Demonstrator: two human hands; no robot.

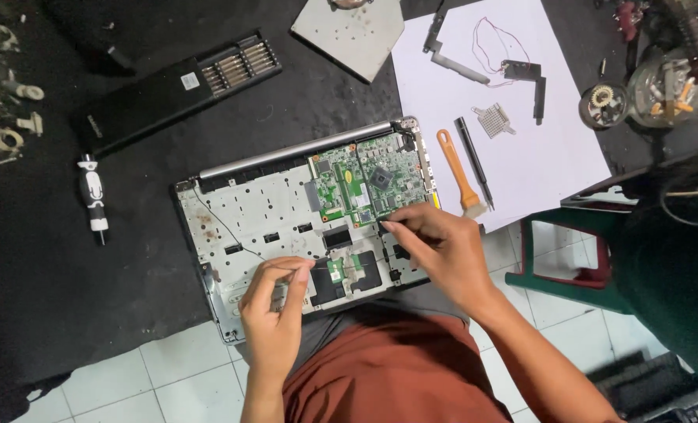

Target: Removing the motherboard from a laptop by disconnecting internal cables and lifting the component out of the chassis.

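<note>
An opened laptop base [255, 211] lies on a black mat, its grey inner frame exposed and a green circuit board [368, 178] at its upper right. My left hand [274, 309] pinches a thin wire or small part over the lower middle of the base, next to a small green board [335, 270]. My right hand [439, 251] rests at the lower edge of the large green board, fingertips pinched on something small and dark that I cannot make out.
A white sheet [521, 157] at the right holds an orange pry tool [458, 174], a black screwdriver [474, 160], a small speaker part with red wires [521, 70] and a heatsink [494, 120]. A bit case [176, 86] and screwdriver handle [93, 200] lie left. A green stool [568, 251] stands right.
</note>
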